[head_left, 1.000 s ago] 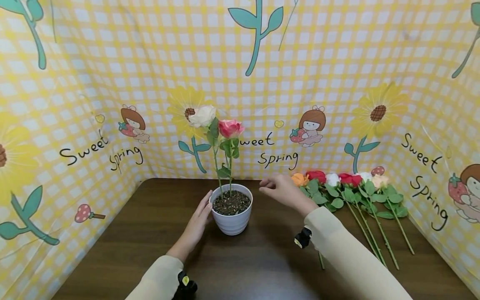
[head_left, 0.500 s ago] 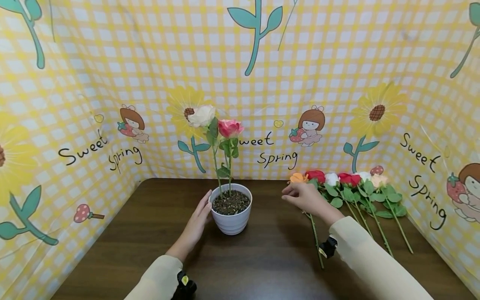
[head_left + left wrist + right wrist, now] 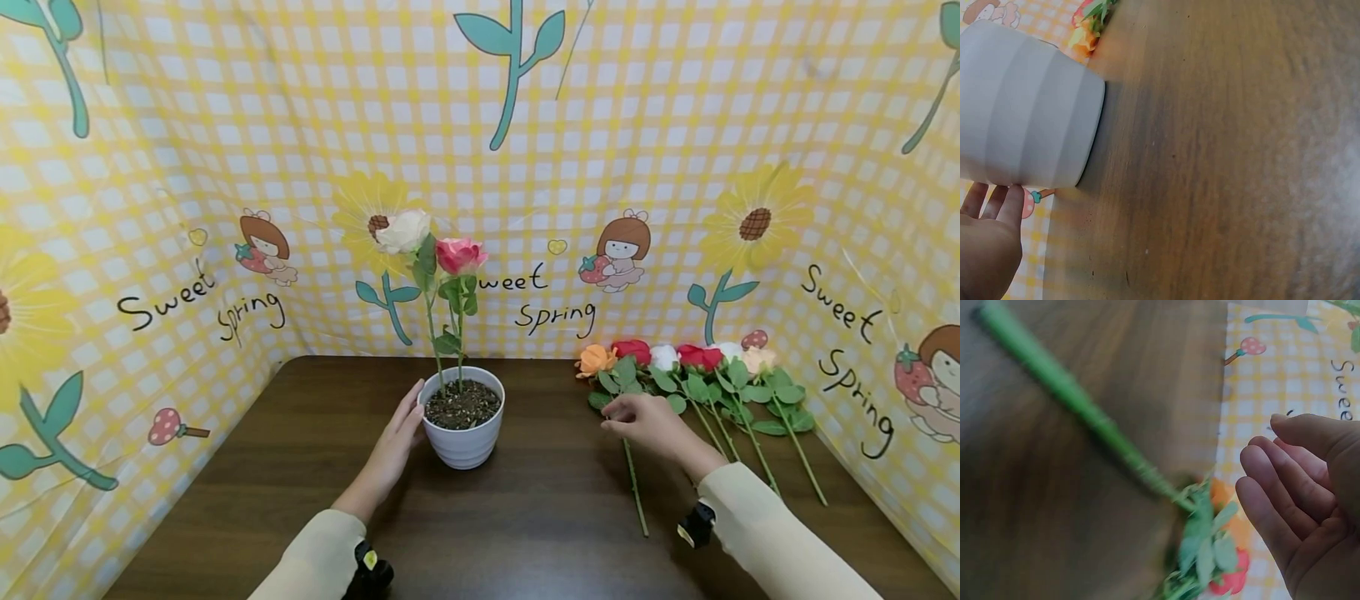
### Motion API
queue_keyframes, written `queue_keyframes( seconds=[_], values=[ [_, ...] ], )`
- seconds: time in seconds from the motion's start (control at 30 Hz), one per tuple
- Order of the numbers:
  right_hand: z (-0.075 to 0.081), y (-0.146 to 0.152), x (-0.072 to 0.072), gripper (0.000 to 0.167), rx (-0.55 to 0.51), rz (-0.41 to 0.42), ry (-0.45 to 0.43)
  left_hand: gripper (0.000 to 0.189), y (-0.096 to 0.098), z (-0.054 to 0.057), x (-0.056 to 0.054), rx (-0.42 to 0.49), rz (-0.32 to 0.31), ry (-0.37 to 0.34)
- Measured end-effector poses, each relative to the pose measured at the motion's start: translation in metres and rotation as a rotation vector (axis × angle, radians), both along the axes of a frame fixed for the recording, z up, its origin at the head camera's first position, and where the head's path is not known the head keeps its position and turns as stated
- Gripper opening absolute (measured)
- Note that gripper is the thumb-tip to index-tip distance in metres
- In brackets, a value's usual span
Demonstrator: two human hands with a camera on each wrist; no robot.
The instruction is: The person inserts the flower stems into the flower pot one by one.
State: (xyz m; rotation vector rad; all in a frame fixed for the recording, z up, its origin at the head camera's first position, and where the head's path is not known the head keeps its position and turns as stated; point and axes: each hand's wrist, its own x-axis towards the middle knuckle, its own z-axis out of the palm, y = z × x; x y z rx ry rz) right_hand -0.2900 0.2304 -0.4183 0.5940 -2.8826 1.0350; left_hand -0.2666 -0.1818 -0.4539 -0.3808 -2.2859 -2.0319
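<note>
Nearest: cream sleeves [image 3: 311, 554], a black wrist camera [image 3: 697, 525] at each cuff. Dark wood table [image 3: 510, 542] beneath.

A thorny green stem [image 3: 636, 487] lies toward the person, cut end foremost; seems to belong to the orange rose [image 3: 596, 361] at the pile's left end.

Right hand [image 3: 660, 425] hangs over the upper part of that stem, fingers loosely bent, thumb apart, nothing in its grasp. Right wrist view shows a gap between fingertips and stem. Judgement: a pinch on bare stem just below the leaves would suit, lifting straight up so the foliage does not snag its neighbours.

Left hand [image 3: 393, 446] lays nearly straight fingers against the left side of the white pot [image 3: 462, 448], touching without gripping; thumb not clear. A light brace seems enough; a hard push could tip or slide it.

In the pot, dark soil [image 3: 468, 408]. A white rose [image 3: 405, 232] and a pink rose [image 3: 461, 257] stand in it, toward the back left. Bare soil at front and right looks the easier ground for another stem.

Beyond the right hand: red, white and peach roses [image 3: 759, 361], leaves overlapping. Farthest, yellow checked cloth [image 3: 420, 108].
</note>
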Motion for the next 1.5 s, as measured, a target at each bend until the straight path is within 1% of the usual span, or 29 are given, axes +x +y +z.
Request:
queue_keyframes(
  seconds=[0.1, 0.23, 0.3, 0.37, 0.53, 0.67, 0.77, 0.87, 0.93, 1.07, 1.13, 1.3, 1.5],
  values=[
    [-0.010, 0.009, 0.004, 0.020, 0.000, -0.006, -0.010, 0.053, 0.000, 0.000, 0.000, -0.003, -0.001, -0.006],
    [-0.021, 0.018, 0.009, 0.022, 0.021, -0.040, -0.024, 0.053, 0.000, 0.000, 0.000, -0.004, 0.002, -0.009],
    [-0.025, 0.021, 0.011, 0.022, 0.029, -0.072, -0.038, 0.052, 0.001, 0.000, 0.000, -0.002, 0.003, -0.006],
    [-0.028, 0.023, 0.014, 0.023, 0.019, -0.086, -0.060, 0.052, 0.001, 0.000, 0.000, -0.001, 0.000, -0.002],
    [-0.033, 0.024, 0.019, 0.030, -0.013, -0.112, -0.125, 0.052, 0.000, -0.001, -0.001, -0.002, 0.002, 0.000],
    [-0.036, 0.021, 0.019, 0.036, -0.005, -0.151, -0.155, 0.053, -0.001, -0.001, -0.002, 0.001, 0.006, 0.002],
    [-0.039, 0.019, 0.018, 0.039, -0.002, -0.189, -0.195, 0.053, 0.000, -0.001, -0.001, 0.000, 0.005, 0.000],
    [-0.042, 0.017, 0.017, 0.038, -0.007, -0.216, -0.223, 0.053, 0.000, -0.001, -0.001, 0.000, 0.005, -0.004],
    [-0.044, 0.017, 0.016, 0.032, -0.022, -0.231, -0.232, 0.052, 0.000, -0.001, -0.001, 0.001, 0.004, -0.004],
    [-0.046, 0.016, 0.015, 0.019, -0.049, -0.235, -0.244, 0.052, 0.000, -0.001, -0.001, 0.003, 0.003, -0.004],
    [-0.047, 0.015, 0.014, 0.015, -0.063, -0.236, -0.257, 0.052, 0.000, -0.001, -0.001, 0.004, 0.002, -0.005],
    [-0.046, 0.014, 0.015, 0.012, -0.075, -0.222, -0.265, 0.052, 0.000, -0.002, -0.001, 0.007, 0.002, -0.001],
    [-0.037, 0.012, 0.017, 0.014, -0.080, -0.171, -0.234, 0.052, 0.000, -0.001, -0.001, 0.007, -0.002, 0.004]
  ],
)
